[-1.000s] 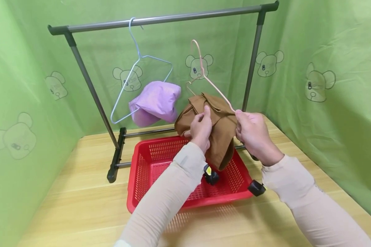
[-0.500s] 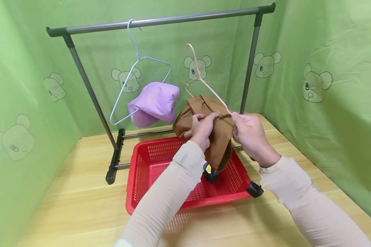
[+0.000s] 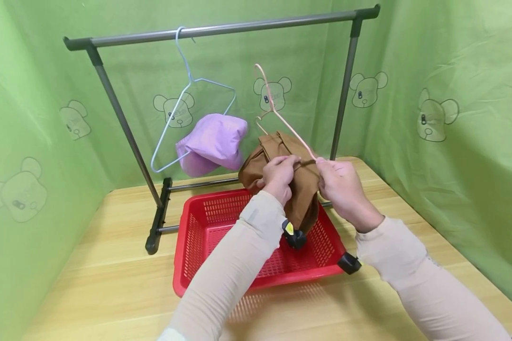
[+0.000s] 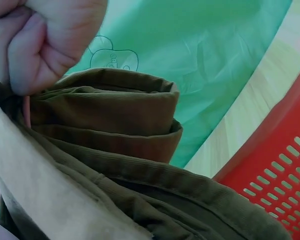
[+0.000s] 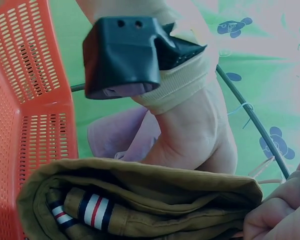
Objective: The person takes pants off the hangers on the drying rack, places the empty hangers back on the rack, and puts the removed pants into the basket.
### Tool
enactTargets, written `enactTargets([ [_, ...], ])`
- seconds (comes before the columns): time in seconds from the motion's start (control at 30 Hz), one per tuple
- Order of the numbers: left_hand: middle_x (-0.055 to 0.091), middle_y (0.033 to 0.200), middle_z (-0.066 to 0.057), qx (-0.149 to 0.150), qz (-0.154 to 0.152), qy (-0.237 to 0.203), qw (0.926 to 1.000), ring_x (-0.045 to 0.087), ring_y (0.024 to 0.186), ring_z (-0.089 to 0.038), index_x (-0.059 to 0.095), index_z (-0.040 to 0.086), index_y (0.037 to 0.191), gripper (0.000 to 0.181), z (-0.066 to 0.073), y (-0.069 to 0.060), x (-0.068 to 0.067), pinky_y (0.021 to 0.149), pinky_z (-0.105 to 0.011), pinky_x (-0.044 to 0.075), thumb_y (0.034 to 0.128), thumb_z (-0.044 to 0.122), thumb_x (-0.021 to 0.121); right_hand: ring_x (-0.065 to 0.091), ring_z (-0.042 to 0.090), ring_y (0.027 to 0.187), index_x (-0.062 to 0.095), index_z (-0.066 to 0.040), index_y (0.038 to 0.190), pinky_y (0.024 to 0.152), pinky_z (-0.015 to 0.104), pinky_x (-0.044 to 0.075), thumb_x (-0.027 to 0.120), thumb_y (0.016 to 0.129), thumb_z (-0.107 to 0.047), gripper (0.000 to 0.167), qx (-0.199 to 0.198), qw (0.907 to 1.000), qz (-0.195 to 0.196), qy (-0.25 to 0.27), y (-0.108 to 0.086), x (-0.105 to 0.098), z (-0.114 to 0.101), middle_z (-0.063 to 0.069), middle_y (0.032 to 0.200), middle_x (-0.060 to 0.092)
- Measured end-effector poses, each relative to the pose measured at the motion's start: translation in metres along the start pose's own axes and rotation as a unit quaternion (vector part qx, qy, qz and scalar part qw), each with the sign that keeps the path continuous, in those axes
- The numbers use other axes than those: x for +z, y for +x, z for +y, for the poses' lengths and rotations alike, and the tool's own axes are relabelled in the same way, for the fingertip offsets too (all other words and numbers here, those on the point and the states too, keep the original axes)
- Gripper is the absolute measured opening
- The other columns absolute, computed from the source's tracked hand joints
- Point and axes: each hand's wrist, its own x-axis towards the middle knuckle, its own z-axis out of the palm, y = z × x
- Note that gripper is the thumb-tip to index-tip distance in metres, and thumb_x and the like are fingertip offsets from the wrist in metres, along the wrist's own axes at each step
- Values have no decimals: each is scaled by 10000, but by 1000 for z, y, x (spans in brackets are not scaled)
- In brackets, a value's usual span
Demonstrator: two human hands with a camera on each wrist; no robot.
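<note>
Pinching pink hanger [image 3: 288,126] with right hand [image 3: 343,187], brown garment [image 3: 306,189] with left hand [image 3: 278,179], could drop the latter by easing either

Left hand [image 3: 278,177] pinches folds of a brown garment [image 3: 306,189]. Right hand [image 3: 341,188], at its 3 o'clock, grips the lower corner of a pink hanger [image 3: 293,133]; hook up toward 11 o'clock, apart from the grey rack [image 3: 256,26]. From the garment: red basket [image 3: 307,275] at 7 o'clock, on a wood-grain desk [image 3: 111,284]; purple cloth [image 3: 216,142] at 10, draped on a blue hanger [image 3: 190,78] hooked over the rack's bar. Green curtain [image 3: 452,189] behind, cartoon heads printed.
</note>
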Motion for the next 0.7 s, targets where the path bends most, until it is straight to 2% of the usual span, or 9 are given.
enactTargets([
  [0.07,400,1235,-205,-86,0,67,9999,176,1267,-346,747,128,692,92,1,0,0,938,-292,385,667,133,836,266,53,366,363,-88,552,356,247,174,429,1032,-152,488,-22,10000,-14,0,0,0,1,-61,426,297],
  [0.17,424,1222,-187,-215,-48,351,9991,215,1246,-327,752,152,688,207,4,1,-1,942,-311,377,692,322,870,267,51,366,359,-88,549,358,245,176,429,1031,-145,491,-74,9999,-26,-65,0,0,1,-62,424,299],
  [0.27,420,1230,-196,-335,-122,553,9978,246,1219,-310,747,169,681,300,6,1,-2,927,-321,387,657,434,885,269,49,366,372,-82,548,355,240,181,431,1030,-140,489,-119,9997,-58,-187,1,0,1,-63,420,303],
  [0.33,432,1229,-201,-335,-130,562,9978,242,1220,-315,748,163,675,258,7,1,-2,924,-313,392,654,373,897,273,48,367,389,-74,553,353,235,188,432,1031,-141,484,-140,9994,-87,-291,1,0,0,-64,419,306],
  [0.47,451,1197,-186,-277,-113,256,9992,206,1230,-325,757,131,678,143,6,3,-1,960,-301,352,648,179,888,276,50,370,409,-60,565,352,232,199,431,1032,-154,478,-118,9989,-105,-434,2,1,0,-61,420,306],
  [0.53,477,1169,-157,-255,-94,55,9996,193,1229,-320,763,127,685,121,5,4,0,989,-306,317,651,150,877,274,52,369,399,-73,564,354,232,201,429,1034,-158,479,-87,9991,-62,-411,2,0,-1,-60,421,303],
  [0.6,471,1160,-123,-295,-75,-150,9994,193,1227,-301,764,132,686,114,5,4,-1,1000,-308,305,651,142,872,270,52,368,373,-96,557,359,239,186,425,1035,-160,485,-31,9998,-19,-180,2,0,-1,-60,425,298],
  [0.7,465,1142,-69,-409,-117,-443,9981,207,1217,-270,761,140,691,117,4,3,-2,965,-303,351,657,159,871,264,46,357,360,-113,549,365,249,160,421,1034,-159,491,-26,9995,98,285,4,-1,-2,-63,424,294],
])
